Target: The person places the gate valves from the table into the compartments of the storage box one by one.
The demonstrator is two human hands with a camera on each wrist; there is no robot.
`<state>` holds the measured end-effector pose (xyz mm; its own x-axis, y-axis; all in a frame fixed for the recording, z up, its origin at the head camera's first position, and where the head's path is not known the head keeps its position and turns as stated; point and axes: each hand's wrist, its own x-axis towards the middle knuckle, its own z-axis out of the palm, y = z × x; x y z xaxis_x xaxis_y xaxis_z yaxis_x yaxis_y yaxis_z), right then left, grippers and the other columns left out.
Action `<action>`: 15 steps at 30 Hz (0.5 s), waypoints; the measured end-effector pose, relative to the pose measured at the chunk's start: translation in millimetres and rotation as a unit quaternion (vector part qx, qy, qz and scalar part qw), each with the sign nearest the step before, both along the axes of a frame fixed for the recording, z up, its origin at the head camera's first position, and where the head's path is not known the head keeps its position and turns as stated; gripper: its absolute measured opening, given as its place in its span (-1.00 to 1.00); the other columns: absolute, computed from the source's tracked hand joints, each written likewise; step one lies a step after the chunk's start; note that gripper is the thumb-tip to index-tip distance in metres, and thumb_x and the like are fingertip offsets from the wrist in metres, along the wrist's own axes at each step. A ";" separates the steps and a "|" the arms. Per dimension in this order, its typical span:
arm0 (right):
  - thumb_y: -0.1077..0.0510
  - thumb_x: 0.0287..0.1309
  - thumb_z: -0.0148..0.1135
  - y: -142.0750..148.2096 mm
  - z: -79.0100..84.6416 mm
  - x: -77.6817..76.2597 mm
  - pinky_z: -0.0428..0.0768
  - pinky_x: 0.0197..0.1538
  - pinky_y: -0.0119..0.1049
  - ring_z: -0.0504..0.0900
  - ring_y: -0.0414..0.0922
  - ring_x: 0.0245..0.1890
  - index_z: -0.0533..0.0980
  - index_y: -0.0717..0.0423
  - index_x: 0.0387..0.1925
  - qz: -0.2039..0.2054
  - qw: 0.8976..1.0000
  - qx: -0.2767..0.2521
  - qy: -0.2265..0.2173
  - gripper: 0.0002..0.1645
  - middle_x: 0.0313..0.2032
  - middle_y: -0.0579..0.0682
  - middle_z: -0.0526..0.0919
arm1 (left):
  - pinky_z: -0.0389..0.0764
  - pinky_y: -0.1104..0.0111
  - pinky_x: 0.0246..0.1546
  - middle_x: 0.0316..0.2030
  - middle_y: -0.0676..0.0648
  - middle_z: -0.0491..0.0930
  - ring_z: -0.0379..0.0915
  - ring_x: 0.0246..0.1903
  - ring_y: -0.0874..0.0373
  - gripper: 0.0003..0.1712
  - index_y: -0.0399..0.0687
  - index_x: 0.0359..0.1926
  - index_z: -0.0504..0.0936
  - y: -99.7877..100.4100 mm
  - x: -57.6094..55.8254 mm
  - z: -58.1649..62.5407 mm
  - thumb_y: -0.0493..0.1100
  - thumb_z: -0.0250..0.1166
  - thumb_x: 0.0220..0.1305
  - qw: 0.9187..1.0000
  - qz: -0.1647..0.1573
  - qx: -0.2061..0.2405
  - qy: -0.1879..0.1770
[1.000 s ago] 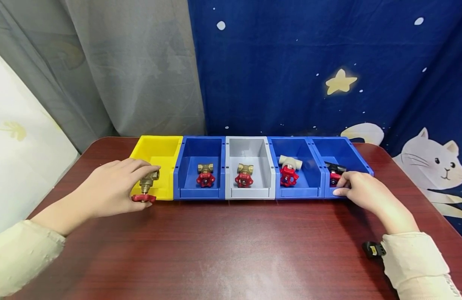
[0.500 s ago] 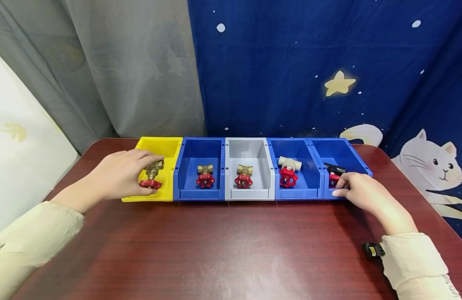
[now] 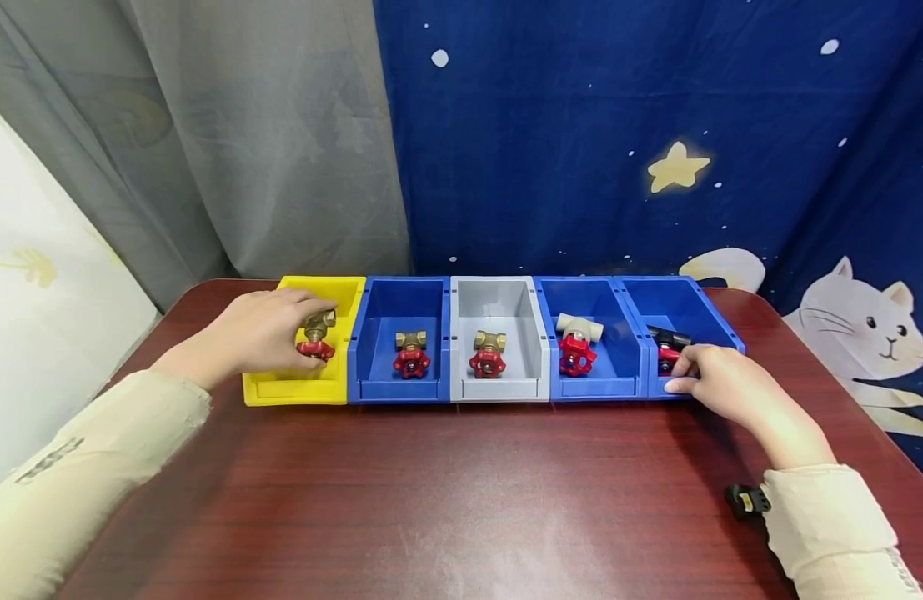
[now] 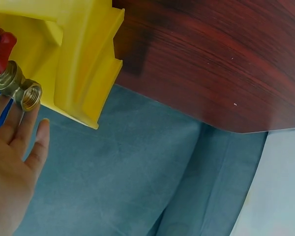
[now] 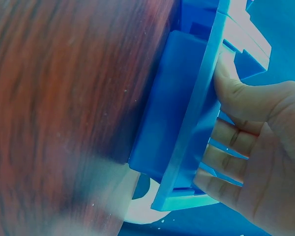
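My left hand (image 3: 269, 327) holds a brass valve with a red handwheel (image 3: 316, 327) over the yellow bin (image 3: 296, 390), thumb by the wheel and fingers at the brass body. In the left wrist view the valve's threaded brass end (image 4: 31, 96) faces outward beside the fingers. My right hand (image 3: 724, 379) reaches into the rightmost blue bin (image 3: 659, 292), thumb and forefinger curled at the red handwheel of a black valve (image 3: 669, 337). The right wrist view shows the right fingers (image 5: 226, 160) passing behind the bin wall, which hides the fingertips and that valve.
Between these bins, another blue bin (image 3: 401, 389) and a grey bin (image 3: 500, 389) each contain a brass valve with a red wheel. A further blue bin (image 3: 594, 387) has a white valve (image 3: 579, 333). Curtains hang behind the table (image 3: 446, 483). A small black object (image 3: 748, 501) sits by the right sleeve.
My left hand has carried the brass valve rightward and farther in, from the yellow bin's left front to over its inside. The right hand stays in place.
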<state>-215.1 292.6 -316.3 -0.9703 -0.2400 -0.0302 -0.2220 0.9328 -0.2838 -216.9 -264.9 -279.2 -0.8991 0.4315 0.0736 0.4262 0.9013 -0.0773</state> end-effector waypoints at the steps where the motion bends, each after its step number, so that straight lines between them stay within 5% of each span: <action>1: 0.11 0.17 0.40 0.1 0.0 0.0 0.51 -0.24 0.05 0.50 0.00 -0.39 0.61 0.23 -0.35 0.000 1.000 0.000 -0.001 -0.77 -0.41 0.02 0.61 | 0.53 -0.06 -0.04 0.08 -0.19 0.56 0.52 -0.02 -0.10 -0.14 -0.13 0.22 0.55 0.2 -2.0 -0.9 0.17 0.50 -0.10 1.000 0.002 -0.002 -0.003; 15: 0.12 0.16 0.40 -0.5 1.5 -0.2 0.50 -0.24 0.07 0.49 0.02 -0.39 0.60 0.22 -0.35 -0.001 1.000 0.000 -0.003 -0.78 -0.41 0.04 0.61 | 0.51 -0.14 -0.05 0.12 -0.21 0.55 0.44 0.09 -0.13 -0.14 -0.12 0.24 0.54 1.3 -16.1 -18.5 0.16 0.51 -0.08 0.998 0.022 -0.002 -0.057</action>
<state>-215.3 292.0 -314.8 -0.9704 -0.2387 -0.0363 -0.2189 0.9333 -0.2846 -233.0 -263.6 -297.7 -0.9194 0.3920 -0.0320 0.3930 0.9190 -0.0330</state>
